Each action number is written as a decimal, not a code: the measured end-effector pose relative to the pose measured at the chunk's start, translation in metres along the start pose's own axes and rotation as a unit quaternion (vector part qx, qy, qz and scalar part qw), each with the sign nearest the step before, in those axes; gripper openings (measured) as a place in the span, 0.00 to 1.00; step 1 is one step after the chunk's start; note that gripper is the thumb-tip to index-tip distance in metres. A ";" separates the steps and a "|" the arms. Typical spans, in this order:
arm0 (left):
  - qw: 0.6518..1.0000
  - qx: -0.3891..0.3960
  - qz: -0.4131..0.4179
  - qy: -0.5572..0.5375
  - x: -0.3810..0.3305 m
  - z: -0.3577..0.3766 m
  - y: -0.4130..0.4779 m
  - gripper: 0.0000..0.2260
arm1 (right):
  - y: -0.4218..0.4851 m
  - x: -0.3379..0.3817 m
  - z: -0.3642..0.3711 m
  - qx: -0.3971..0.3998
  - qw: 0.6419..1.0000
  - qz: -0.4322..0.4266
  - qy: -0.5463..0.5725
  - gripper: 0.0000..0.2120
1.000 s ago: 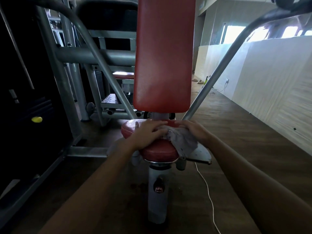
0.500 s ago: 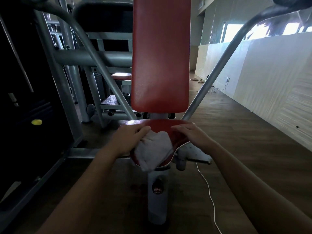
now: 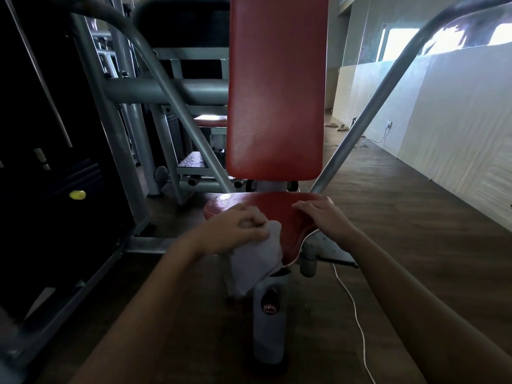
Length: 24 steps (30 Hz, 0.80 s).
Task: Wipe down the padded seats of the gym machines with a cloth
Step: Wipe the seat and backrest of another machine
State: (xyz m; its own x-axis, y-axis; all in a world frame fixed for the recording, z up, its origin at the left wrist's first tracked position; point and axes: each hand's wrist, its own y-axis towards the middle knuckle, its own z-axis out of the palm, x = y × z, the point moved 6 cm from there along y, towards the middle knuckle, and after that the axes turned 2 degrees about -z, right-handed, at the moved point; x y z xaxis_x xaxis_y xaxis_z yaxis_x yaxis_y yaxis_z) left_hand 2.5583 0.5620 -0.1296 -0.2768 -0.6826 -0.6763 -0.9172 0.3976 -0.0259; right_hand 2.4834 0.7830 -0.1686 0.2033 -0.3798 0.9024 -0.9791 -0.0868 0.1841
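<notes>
wiping the red seat (image 3: 266, 214)
left hand (image 3: 235, 231) grips the cloth (image 3: 256, 261); right hand (image 3: 322, 217) rests flat on it. the dangling cloth could slip off.

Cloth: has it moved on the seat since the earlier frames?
Yes. The cloth has slid from right of the seat post to its left, and now hangs over the front edge of the red seat, gripped by the left hand.
</notes>
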 end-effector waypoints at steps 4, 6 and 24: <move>0.990 -0.127 -0.058 -0.002 0.004 0.005 0.010 0.17 | 0.001 -0.003 0.003 -0.020 0.998 -0.005 -0.058 0.15; 0.988 -0.119 -0.098 0.013 0.010 0.014 0.015 0.33 | -0.002 0.000 0.006 -0.023 0.997 0.000 -0.068 0.14; 0.960 -0.279 0.007 -0.027 0.012 0.016 0.010 0.10 | -0.011 0.013 0.021 -0.013 0.986 -0.041 -0.159 0.15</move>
State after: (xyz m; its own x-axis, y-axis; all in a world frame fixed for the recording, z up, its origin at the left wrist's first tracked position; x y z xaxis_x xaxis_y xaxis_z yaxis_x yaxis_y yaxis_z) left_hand 2.5503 0.5675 -0.1501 -0.2891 -0.6407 -0.7113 -0.9284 0.0064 0.3716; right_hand 2.4973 0.7599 -0.1669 0.2696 -0.6425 0.7173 -0.9585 -0.1070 0.2643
